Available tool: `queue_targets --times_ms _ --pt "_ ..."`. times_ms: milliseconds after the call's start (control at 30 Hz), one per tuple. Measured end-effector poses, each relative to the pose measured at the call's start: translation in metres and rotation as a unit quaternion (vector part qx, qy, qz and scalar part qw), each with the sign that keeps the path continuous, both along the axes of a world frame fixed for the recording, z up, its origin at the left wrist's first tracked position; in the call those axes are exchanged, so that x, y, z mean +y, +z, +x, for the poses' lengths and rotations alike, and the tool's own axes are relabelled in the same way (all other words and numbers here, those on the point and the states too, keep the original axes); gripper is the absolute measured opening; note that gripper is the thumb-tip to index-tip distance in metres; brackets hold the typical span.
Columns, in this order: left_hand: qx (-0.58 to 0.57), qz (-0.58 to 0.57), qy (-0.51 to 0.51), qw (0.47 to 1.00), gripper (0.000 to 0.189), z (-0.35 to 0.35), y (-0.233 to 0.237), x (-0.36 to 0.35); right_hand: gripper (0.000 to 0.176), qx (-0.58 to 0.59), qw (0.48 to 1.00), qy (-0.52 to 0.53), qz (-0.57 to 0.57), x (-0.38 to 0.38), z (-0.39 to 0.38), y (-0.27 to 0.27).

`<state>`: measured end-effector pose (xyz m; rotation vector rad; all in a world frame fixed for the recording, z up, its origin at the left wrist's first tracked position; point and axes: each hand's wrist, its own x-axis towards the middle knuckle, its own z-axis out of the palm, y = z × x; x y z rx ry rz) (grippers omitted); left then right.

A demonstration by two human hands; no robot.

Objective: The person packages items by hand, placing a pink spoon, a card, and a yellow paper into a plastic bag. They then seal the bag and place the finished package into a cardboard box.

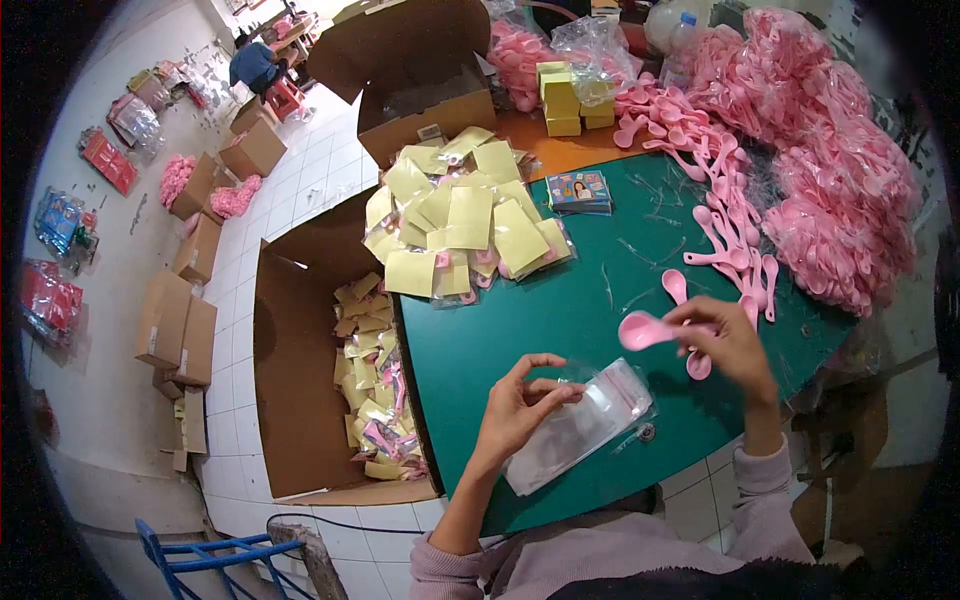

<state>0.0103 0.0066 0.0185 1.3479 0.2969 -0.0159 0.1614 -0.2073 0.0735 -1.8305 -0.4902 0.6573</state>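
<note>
My right hand point(728, 345) grips a pink measuring spoon point(645, 330) by its handle, the bowl pointing left. My left hand point(525, 405) is closed in a pinch on the edge of a clear plastic bag point(578, 372), whose film is hard to see. Below it a stack of clear plastic bags point(570, 430) lies aslant on the green tabletop point(500, 335). More pink spoons point(735, 235) are spread loose beyond my right hand, one partly hidden under it.
Packed bags with yellow cards point(465, 215) are heaped at the back left. A cardboard box point(290, 370) of similar packs stands beside the table. Printed cards point(578, 190), yellow card stacks point(560, 100) and bundled pink spoons point(840, 180) lie farther back. A person point(255, 65) sits far off.
</note>
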Motion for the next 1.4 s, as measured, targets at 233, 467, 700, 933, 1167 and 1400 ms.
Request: queue_targets --times_ms 233,467,700,933,1167,1400 --pt "0.010 0.024 -0.019 0.999 0.033 0.001 0.005 0.000 0.015 -0.112 0.984 0.139 0.020 0.030 -0.026 0.011" --pt "0.000 0.030 -0.040 0.999 0.033 0.003 0.004 -0.001 0.014 -0.134 0.968 0.213 -0.006 0.035 -0.021 0.017" --pt "-0.008 0.020 -0.014 1.000 0.032 0.001 0.002 0.002 0.012 -0.126 0.985 0.119 0.027 0.032 -0.024 0.021" --pt "0.011 0.031 -0.036 0.999 0.035 0.000 0.009 0.003 0.012 -0.149 0.973 0.172 0.030 0.034 -0.020 0.019" --pt "0.000 0.015 -0.017 1.000 0.035 -0.001 0.003 0.005 0.012 -0.180 0.960 0.211 0.033 0.036 -0.019 0.017" --pt "0.001 0.005 -0.002 1.000 0.035 -0.001 0.006 0.004 0.011 -0.143 0.979 0.137 0.058 0.038 -0.020 0.019"
